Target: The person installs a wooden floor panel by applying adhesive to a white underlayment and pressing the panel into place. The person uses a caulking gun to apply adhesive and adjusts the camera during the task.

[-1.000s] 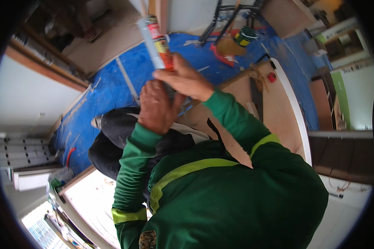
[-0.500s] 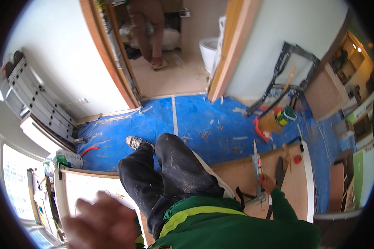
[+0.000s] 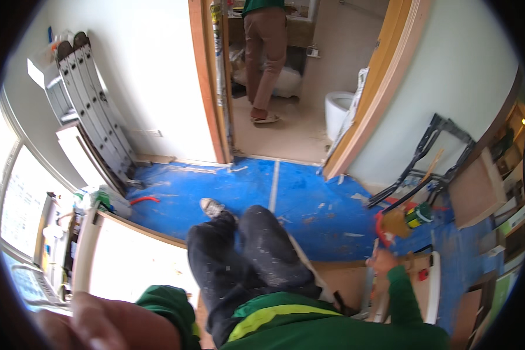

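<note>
Hands have parted since a second ago; beside the right hand (image 3: 383, 262) a slim, pale caulking gun (image 3: 368, 284) lies along the smooth wooden panel (image 3: 338, 277); whether either grip holds anything, I cannot tell; the left hand (image 3: 102, 325) is blurred; beyond the right grip, crinkled blue sheeting (image 3: 309, 195).

Green long-sleeved top (image 3: 332, 331), lime band (image 3: 274, 315), dark trousers (image 3: 268, 248) (pale-flecked), greyish shoe (image 3: 211, 207).

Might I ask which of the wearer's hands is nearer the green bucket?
The right hand, close below the bucket; the left hand is far lower left.
</note>
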Demonstrator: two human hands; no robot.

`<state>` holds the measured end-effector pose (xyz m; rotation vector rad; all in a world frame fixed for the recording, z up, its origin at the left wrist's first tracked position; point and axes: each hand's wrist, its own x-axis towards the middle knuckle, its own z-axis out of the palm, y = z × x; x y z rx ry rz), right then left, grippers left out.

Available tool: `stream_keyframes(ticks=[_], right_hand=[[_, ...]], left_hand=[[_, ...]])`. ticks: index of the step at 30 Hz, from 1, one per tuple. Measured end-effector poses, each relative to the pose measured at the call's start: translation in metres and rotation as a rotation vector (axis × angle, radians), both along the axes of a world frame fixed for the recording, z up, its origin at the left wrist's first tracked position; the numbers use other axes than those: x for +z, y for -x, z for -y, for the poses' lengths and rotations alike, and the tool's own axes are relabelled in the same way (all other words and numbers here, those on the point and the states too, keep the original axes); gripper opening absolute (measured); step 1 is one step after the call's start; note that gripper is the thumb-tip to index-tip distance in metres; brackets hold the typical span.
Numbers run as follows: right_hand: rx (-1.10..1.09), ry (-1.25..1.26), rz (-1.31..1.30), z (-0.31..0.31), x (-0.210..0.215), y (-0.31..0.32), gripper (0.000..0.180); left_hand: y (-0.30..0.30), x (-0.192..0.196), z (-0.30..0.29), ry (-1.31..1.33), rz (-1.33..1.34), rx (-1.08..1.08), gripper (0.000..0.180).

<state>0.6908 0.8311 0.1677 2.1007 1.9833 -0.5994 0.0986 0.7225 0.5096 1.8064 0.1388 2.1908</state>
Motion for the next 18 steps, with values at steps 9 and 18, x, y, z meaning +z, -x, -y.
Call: stream_keyframes(ticks=[9, 18], right_hand=[[0.468, -0.305, -0.538, -0.118, 0.066, 0.305, 0.061], [0.863, 0.038, -1.01, -0.116, 0.077, 0.558, 0.056]], left_hand=[[0.016, 0.004, 0.071, 0.02, -0.193, 0.292, 0.053], [0.08, -0.097, 0.423, 0.731, 0.229, 1.715, 0.089]])
